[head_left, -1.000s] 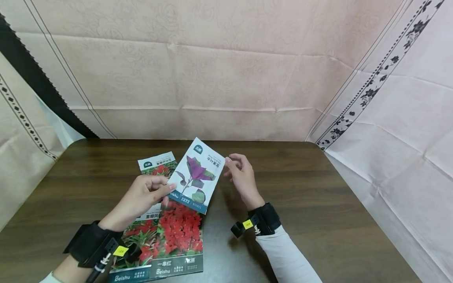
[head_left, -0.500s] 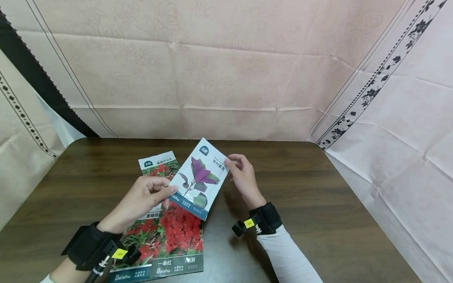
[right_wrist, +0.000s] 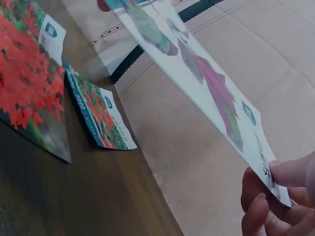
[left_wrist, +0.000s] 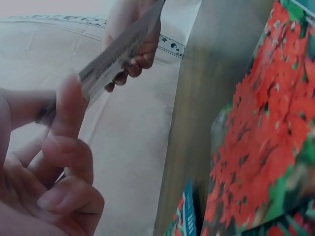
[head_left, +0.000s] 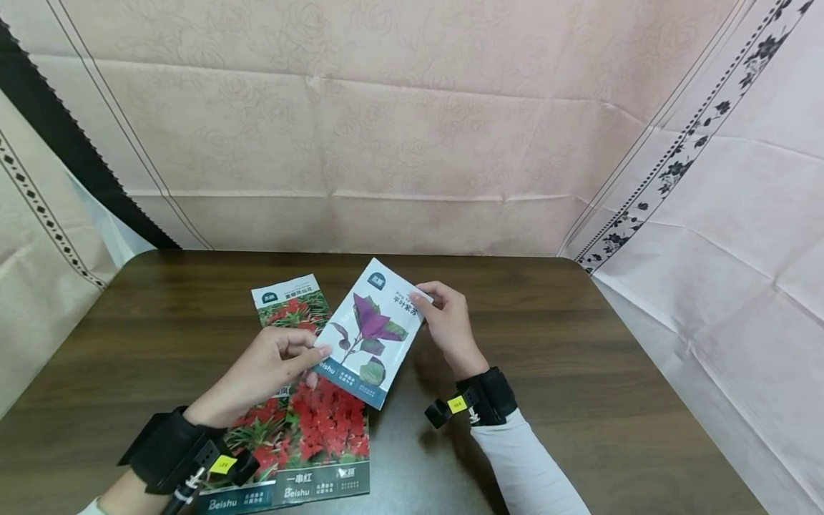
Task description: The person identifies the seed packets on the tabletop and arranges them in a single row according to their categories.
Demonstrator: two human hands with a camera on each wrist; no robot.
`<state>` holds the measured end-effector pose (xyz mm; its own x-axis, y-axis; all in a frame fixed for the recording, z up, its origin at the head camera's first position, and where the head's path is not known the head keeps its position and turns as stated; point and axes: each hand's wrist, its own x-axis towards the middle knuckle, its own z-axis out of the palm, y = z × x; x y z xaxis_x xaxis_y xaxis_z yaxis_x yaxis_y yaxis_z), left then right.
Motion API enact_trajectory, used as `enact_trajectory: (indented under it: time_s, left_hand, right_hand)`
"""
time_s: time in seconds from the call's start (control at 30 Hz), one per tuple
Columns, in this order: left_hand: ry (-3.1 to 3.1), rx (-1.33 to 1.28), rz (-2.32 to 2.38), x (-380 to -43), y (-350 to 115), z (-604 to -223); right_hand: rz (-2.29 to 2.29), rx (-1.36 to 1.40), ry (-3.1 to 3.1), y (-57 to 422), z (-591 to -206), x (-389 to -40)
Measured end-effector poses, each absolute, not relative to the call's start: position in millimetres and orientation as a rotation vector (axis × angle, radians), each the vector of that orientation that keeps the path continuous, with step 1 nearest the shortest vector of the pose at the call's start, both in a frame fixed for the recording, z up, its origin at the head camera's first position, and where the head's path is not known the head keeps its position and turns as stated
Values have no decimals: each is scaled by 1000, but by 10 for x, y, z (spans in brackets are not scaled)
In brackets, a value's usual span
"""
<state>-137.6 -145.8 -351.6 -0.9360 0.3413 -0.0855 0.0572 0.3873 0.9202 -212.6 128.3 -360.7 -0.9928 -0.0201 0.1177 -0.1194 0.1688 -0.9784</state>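
Note:
Both hands hold a white seed packet [head_left: 365,332] with a purple-leaved plant on its front, tilted above the table. My left hand [head_left: 267,365] pinches its lower left edge between thumb and fingers. At the upper right corner, my right hand [head_left: 447,322] grips it, thumb on the front and fingers behind, as the right wrist view shows. Below lie overlapping packets with red flowers. The front one, a red-flower packet [head_left: 328,422], lies partly over another packet [head_left: 260,415] at its left. Farther back is a third red-flower packet [head_left: 292,304], partly hidden by the left hand.
The packets lie on a dark brown wooden table [head_left: 579,400]. A pale patterned cloth [head_left: 386,143] hangs behind its far edge, with more cloth at both sides. Each wrist wears a black strap with a small camera.
The held packet has shifted a little to the right and toward the near side, along with the left hand. The right hand's thumb has come further over the packet's corner.

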Motion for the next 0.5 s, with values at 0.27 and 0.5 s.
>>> enact_trajectory:
  time_s: [0.27, 0.5]
  left_hand:
    - [2461, 398, 1435, -1382, -1502, -3497]
    - [2514, 440, 1379, -1401, -1503, -3536]
  right_hand:
    - [2012, 172, -2379, 1345, -3558, -2147]
    - [2007, 195, -2506, 1403, -3532, -2136]
